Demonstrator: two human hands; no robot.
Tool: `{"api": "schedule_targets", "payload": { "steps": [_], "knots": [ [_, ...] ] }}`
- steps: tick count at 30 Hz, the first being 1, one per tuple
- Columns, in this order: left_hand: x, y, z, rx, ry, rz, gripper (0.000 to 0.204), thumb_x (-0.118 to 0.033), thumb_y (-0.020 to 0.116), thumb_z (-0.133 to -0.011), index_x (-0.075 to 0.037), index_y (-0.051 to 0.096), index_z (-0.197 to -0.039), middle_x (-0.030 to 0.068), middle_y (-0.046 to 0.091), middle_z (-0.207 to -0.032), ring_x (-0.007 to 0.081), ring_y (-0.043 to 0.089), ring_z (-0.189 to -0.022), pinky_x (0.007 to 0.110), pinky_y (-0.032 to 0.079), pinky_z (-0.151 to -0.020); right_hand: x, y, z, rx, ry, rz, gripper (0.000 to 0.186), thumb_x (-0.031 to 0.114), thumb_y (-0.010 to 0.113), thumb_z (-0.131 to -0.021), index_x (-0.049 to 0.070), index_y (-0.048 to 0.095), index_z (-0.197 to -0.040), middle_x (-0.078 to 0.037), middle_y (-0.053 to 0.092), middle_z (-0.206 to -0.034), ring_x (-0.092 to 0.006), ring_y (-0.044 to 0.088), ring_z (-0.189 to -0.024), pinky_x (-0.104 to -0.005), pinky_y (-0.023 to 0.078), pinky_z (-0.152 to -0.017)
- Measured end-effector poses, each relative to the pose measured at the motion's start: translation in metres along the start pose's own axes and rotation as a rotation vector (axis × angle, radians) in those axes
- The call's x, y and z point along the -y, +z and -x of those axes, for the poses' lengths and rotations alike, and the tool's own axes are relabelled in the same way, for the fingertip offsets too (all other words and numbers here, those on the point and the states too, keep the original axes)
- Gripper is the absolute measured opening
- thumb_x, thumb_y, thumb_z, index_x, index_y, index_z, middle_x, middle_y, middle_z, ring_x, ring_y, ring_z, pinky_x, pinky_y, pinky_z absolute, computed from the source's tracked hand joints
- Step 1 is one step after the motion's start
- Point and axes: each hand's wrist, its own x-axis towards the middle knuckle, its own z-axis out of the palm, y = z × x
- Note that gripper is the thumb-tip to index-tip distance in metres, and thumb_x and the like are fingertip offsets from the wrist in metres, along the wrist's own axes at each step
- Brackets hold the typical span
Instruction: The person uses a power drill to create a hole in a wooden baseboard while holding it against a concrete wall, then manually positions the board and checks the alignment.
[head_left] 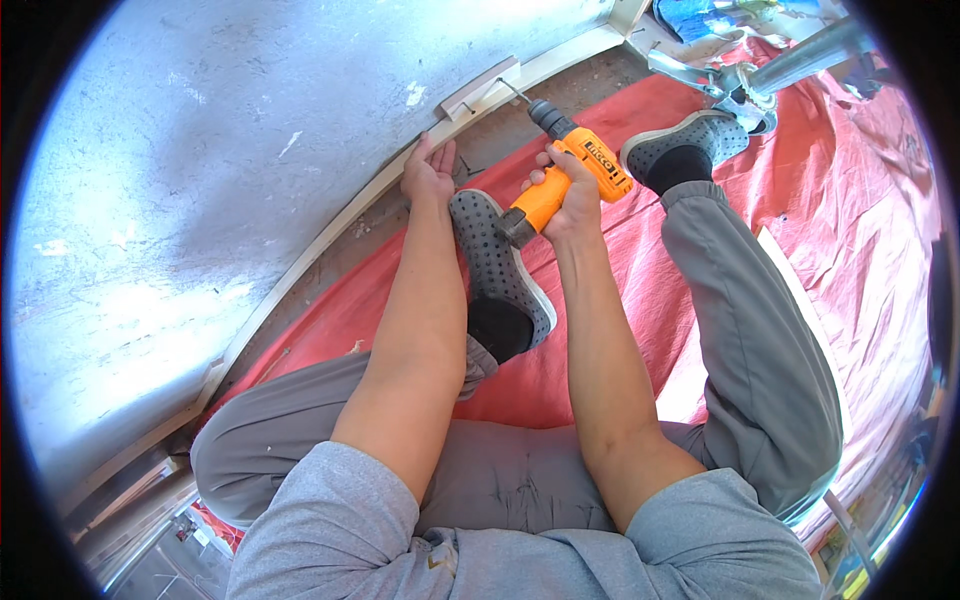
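Observation:
My right hand (568,195) is wrapped round the grip of an orange cordless drill (597,160) with a black chuck. Its long thin bit (514,90) reaches to a small wooden block (482,90) set against a pale wooden strip (555,63). A small screw or nail (465,106) stands out beside the block. Below that spot, my left hand (428,178) lies palm up with its fingers stretched against the underside of the strip; it holds nothing that I can see. The strip follows the lower edge of a large whitish panel (220,150).
Red cloth (640,300) covers the floor under my legs. My feet in grey perforated clogs (495,245) flank the drill. At the far right, a metal pole with a clamp (745,95) stands near a blue bag (690,18). A gap shows bare floor (590,85) beside the panel.

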Motion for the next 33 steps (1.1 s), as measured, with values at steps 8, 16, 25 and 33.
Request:
{"api": "schedule_targets", "payload": {
  "steps": [8, 16, 25, 33],
  "knots": [
    [0.001, -0.003, -0.003, 0.007, -0.003, 0.021, 0.028, -0.008, 0.075, -0.097, 0.005, 0.065, -0.119, 0.0192, 0.071, -0.118, 0.034, 0.073, -0.111, 0.049, 0.065, -0.1, 0.0, 0.003, -0.002, 0.008, -0.007, 0.009, 0.02, 0.01, 0.071, -0.095, 0.01, 0.058, -0.11, -0.007, 0.065, -0.087, -0.0204, 0.062, -0.066, -0.0424, 0.055, -0.064],
    [0.002, -0.003, -0.005, 0.041, 0.009, 0.017, 0.029, -0.008, 0.076, -0.097, 0.005, 0.065, -0.12, 0.0187, 0.071, -0.117, 0.034, 0.073, -0.111, 0.05, 0.065, -0.099, -0.002, 0.002, -0.005, -0.017, 0.008, -0.035, 0.019, 0.01, 0.071, -0.095, 0.011, 0.058, -0.109, -0.007, 0.066, -0.088, -0.0204, 0.062, -0.066, -0.0425, 0.055, -0.064],
    [0.002, -0.001, 0.0, 0.007, -0.006, 0.054, 0.028, -0.005, 0.075, -0.097, 0.004, 0.064, -0.12, 0.0182, 0.069, -0.119, 0.0337, 0.072, -0.111, 0.048, 0.068, -0.094, 0.005, 0.007, -0.003, 0.007, -0.044, 0.11, 0.019, 0.009, 0.071, -0.094, 0.011, 0.058, -0.108, -0.007, 0.066, -0.088, -0.0199, 0.062, -0.066, -0.0419, 0.055, -0.064],
    [0.0, -0.002, -0.003, 0.01, -0.016, 0.113, 0.032, -0.004, 0.076, -0.096, 0.006, 0.063, -0.123, 0.0175, 0.069, -0.121, 0.0352, 0.072, -0.112, 0.047, 0.069, -0.092, 0.002, 0.021, 0.001, -0.04, 0.035, 0.012, 0.019, 0.006, 0.068, -0.093, 0.009, 0.056, -0.109, -0.009, 0.065, -0.089, -0.0205, 0.061, -0.067, -0.0421, 0.055, -0.066]
  ]
}}
